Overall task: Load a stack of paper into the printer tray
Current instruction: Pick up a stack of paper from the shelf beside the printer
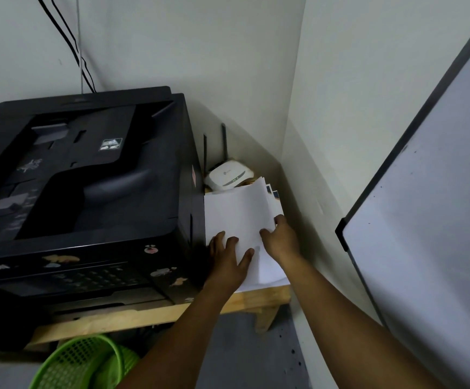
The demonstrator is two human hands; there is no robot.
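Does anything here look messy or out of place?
Yes. The paper stack beside the printer is uneven: sheets fan out at its far corner, and its near edge overhangs the wooden table. A white router sits wedged behind it.

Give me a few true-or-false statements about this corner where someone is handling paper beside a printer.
1. Both hands touch the white paper stack. True: the left hand lies on top, the right hand at its right edge.
2. The stack already sits inside the large black printer. False: it lies beside it on the pale wooden table.
3. A small white router sits behind the stack. True.
4. The green mesh plastic basket stands on the printer. False: it is below the table.
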